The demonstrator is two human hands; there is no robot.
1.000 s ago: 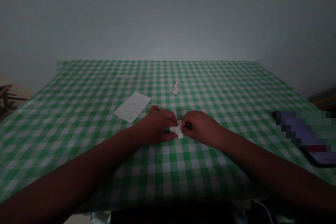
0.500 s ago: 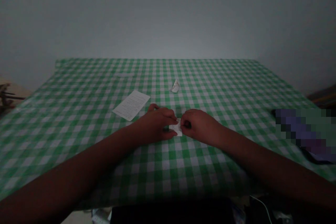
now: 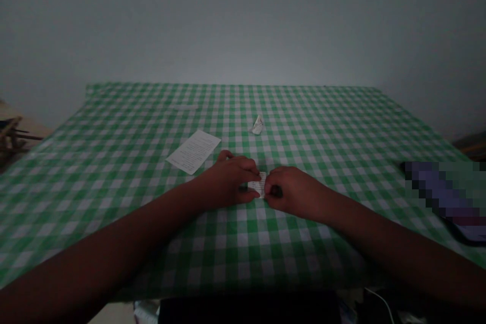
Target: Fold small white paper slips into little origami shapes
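Observation:
A small piece of printed paper (image 3: 258, 186) lies on the checkered cloth between my hands. My left hand (image 3: 237, 180) grips it from the left, forefinger along the upper side and thumb at the lower side. At its right edge, my right hand (image 3: 284, 190) has thumb and forefinger pinched together on the paper. A larger printed sheet (image 3: 194, 152) rests flat beyond my left hand. Farther out stands a small folded paper piece (image 3: 257, 125) with a pointed top.
A green and white checkered tablecloth (image 3: 243, 253) covers the table, which meets a plain wall (image 3: 243, 25). A dark-edged phone-like device (image 3: 444, 197), partly blurred out, lies at the right. A faint pale strip (image 3: 186, 107) is at the back left.
My right hand has turned slightly and sits a little lower at the paper's right edge. The whole view has shifted slightly; the papers stay in place on the cloth.

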